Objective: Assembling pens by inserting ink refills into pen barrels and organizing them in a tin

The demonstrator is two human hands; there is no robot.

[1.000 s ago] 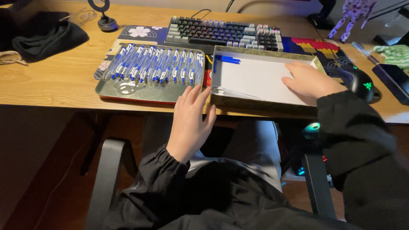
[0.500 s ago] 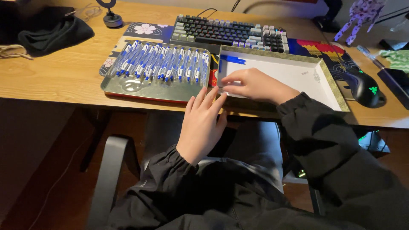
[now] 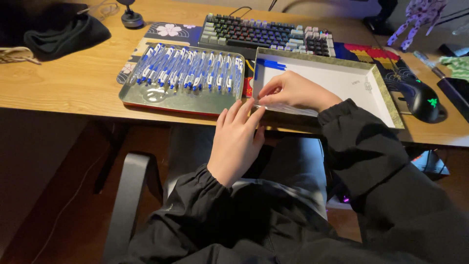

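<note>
Nearest the body, over the lap and just off the worktop (image 3: 63, 88) edge, the left hand (image 3: 236, 142) lies flat with its fingers stretched out and apart — the fingertips reach up to the front rim of a shallow white box tray (image 3: 386, 95), touching or almost touching it, and they grip nothing. Just beyond, the right hand (image 3: 293, 92) rests inside the tray at its near left corner, thumb and forefinger pinched together on something thin and pale along the front wall; what it is cannot be told. Two blue pens (image 3: 270, 64) lie in the tray's far left corner. Left of the tray, just beside it, sits a metal tray (image 3: 181, 101) holding a close row of blue-and-white pens (image 3: 188, 72). Behind both stands a dark keyboard (image 3: 264, 35) on a patterned mat (image 3: 168, 30). At the right a black mouse (image 3: 422, 100) lies near the tray — at the far left, a dark cloth (image 3: 63, 32) is bunched on the wood.
</note>
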